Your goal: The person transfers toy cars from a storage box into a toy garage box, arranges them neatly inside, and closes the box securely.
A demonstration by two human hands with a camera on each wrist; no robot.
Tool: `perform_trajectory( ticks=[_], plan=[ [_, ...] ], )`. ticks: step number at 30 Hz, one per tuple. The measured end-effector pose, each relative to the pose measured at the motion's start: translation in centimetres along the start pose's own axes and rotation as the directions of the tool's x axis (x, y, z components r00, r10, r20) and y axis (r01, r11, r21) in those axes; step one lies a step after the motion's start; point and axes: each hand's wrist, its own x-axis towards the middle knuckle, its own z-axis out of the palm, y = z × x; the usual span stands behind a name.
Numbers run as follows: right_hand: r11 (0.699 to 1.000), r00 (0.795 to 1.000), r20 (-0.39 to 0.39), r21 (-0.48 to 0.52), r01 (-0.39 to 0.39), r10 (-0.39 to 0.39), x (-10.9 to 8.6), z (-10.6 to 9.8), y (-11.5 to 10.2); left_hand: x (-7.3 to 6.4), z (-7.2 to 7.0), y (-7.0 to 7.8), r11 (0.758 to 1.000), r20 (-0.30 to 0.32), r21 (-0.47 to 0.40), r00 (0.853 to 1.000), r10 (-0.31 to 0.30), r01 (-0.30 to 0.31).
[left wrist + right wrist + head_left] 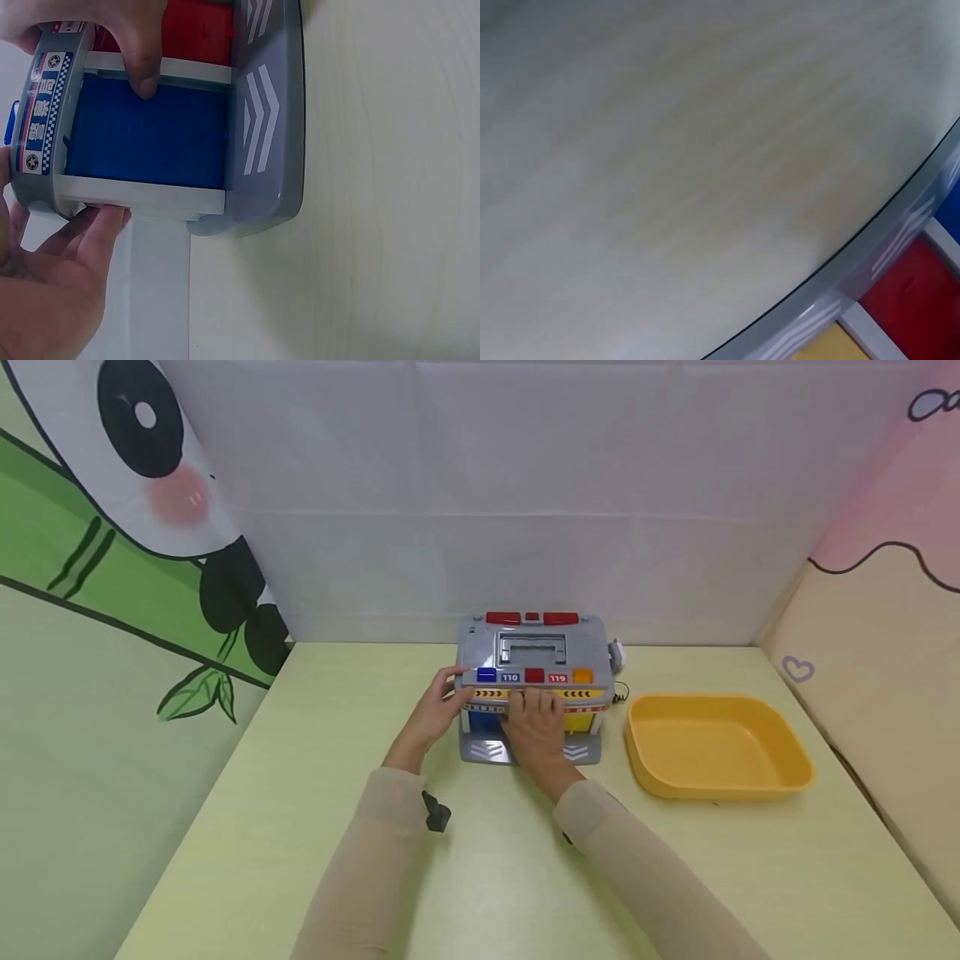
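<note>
A grey toy police and fire station stands at the back of the table, with red lights on top and a row of blue, red and orange buttons. Its front has a blue door, a red door and a yellow door. My left hand grips the station's left end, thumb toward the front edge. The right hand hooks its fingers over the front ledge, while its thumb lies against the blue door. In the head view that hand hides the red door.
A yellow tray sits right of the station. A white handset with a coiled dark cord is at the station's right side. A grey ramp juts out in front. Behind the table rises a white backdrop.
</note>
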Motion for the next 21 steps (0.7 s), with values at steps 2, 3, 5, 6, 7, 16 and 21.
perform_trajectory(
  ticks=[2, 3, 5, 6, 7, 16, 21],
  plan=[
    [1.000, 1.000, 0.005, 0.007, 0.001, -0.001, 0.0, -0.1, 0.0, -0.1, 0.0, 0.0, 1.000, -0.002, 0.003, 1.000, -0.004, 0.004],
    [1.000, 1.000, 0.017, 0.012, 0.000, 0.000, 0.0, -0.2, -0.1, -0.1, 0.0, 0.0, 1.000, -0.001, 0.002, 1.000, -0.007, 0.007],
    [1.000, 0.998, 0.066, 0.018, -0.002, 0.001, -0.1, -0.5, 0.0, -0.2, 0.0, -0.1, 1.000, -0.003, 0.001, 1.000, -0.009, 0.009],
    [1.000, 0.995, 0.096, 0.016, -0.004, 0.002, -0.1, -0.7, 0.0, -0.2, 0.1, -0.1, 1.000, -0.004, 0.000, 1.000, -0.006, 0.006],
    [1.000, 0.991, 0.137, 0.019, -0.007, 0.005, -0.1, -1.0, 0.0, -0.3, 0.1, -0.2, 1.000, -0.004, -0.003, 1.000, 0.000, 0.000],
    [0.996, 0.959, 0.279, 0.063, -0.066, 0.046, -0.1, -2.6, -0.2, -0.4, 0.2, -0.4, 1.000, -0.033, 0.002, 0.999, 0.002, -0.002],
    [0.985, 0.944, 0.329, 0.151, -0.084, 0.030, 0.1, -3.5, 0.3, -0.6, 0.6, -0.3, 0.998, -0.092, 0.055, 0.996, 0.011, -0.006]
  ],
)
